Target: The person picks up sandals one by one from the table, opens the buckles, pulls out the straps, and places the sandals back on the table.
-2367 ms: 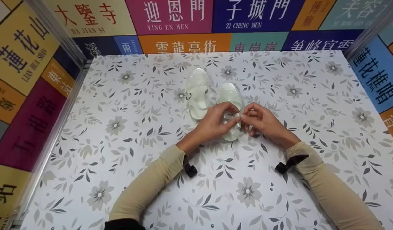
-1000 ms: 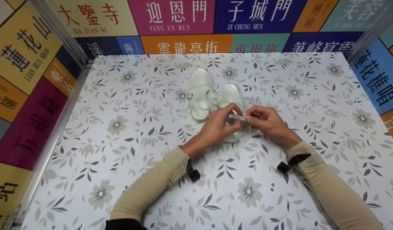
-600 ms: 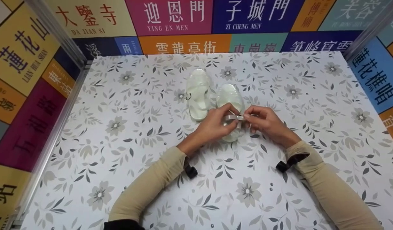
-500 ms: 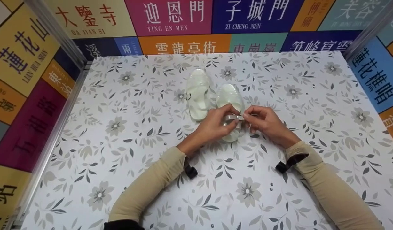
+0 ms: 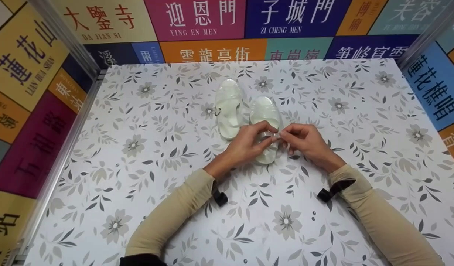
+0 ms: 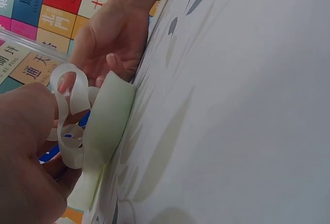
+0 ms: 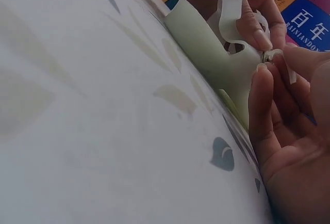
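Observation:
Two pale, pearly green sandals lie on the table in the head view. Both hands are at the right-hand sandal [image 5: 264, 107], whose thin ankle strap [image 6: 76, 97] stands up in loops in the left wrist view. My left hand [image 5: 245, 144] pinches this strap between thumb and fingers. From the other side, my right hand [image 5: 308, 142] pinches the strap beside a small metal buckle [image 7: 267, 56], its fingertips meeting those of the left. Fingers partly hide the buckle, so how far the strap passes through it cannot be told. The other sandal [image 5: 228, 94] lies untouched to the left.
A white table [image 5: 167, 210] with a grey leaf and flower print lies under everything. Coloured panels [image 5: 204, 22] with large characters stand along its back and sides. The left sandal shows its own small buckle [image 5: 217, 111] on the outer side.
Earlier, a length of strap showed between the fingertips. Now the right hand has shifted slightly left, the fingertips are closer together, and less of the strap shows.

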Motion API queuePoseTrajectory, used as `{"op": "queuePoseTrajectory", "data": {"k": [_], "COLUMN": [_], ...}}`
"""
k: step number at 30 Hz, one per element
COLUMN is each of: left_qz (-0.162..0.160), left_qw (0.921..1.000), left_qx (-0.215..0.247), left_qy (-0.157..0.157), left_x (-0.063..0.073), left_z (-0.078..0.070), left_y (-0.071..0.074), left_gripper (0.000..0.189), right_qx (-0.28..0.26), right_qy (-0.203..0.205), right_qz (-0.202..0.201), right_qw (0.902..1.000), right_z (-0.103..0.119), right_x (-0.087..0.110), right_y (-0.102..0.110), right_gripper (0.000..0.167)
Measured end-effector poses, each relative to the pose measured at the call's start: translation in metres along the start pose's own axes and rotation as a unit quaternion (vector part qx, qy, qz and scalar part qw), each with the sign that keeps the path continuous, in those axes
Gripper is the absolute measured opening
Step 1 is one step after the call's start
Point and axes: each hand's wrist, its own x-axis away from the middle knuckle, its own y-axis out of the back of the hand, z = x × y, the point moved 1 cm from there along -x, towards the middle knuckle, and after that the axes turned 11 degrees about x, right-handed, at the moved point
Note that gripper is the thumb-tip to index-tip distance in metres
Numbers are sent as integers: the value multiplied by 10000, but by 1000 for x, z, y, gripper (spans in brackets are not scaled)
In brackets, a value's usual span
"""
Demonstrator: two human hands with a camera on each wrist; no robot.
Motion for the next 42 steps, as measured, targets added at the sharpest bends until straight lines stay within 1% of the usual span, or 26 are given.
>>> {"op": "queuePoseTrajectory", "data": {"k": [9, 12, 16, 19, 21, 25, 28, 31, 36, 39, 42], "left_qz": [-3, 16, 46, 45, 31, -3, -9, -1, -2, -8, -4], "left_qw": [10000, 10000, 10000, 9999, 9999, 9999, 9998, 9998, 9999, 9999, 9999], "left_qx": [57, 49, -71, -105, -96, -136, -175, -166, -144, -150, -143], "left_qy": [-40, -34, -32, -32, -33, -94, -134, -98, -21, 7, 33], "left_x": [0, 0, -1, -1, -1, -1, -1, 0, 0, 0, 0], "left_z": [0, -1, -1, -1, -1, 0, 1, 1, 0, 0, 0], "left_y": [1, 0, 0, -1, -1, -1, -1, -1, -1, -1, -1], "left_gripper": [17, 17, 19, 20, 20, 19, 18, 19, 20, 21, 21], "right_qx": [234, 315, 155, -40, -67, 71, 175, 190, 150, 121, 130], "right_qy": [24, -29, -233, -300, -230, -34, -41, -97, -126, -55, 10], "right_qz": [-44, -10, 92, 164, 204, 241, 187, 159, 297, 383, 366], "right_qw": [9997, 9995, 9996, 9994, 9995, 9997, 9997, 9996, 9994, 9992, 9992], "right_z": [-1, -1, 1, 2, 2, 0, -1, -2, -2, -1, -2], "right_x": [0, 0, 0, 0, 0, 0, -1, -1, -1, -1, -1], "right_y": [1, 1, 1, 1, 1, 0, -1, -1, 0, 1, 0], "right_gripper": [25, 26, 34, 34, 32, 28, 27, 26, 29, 30, 28]}}
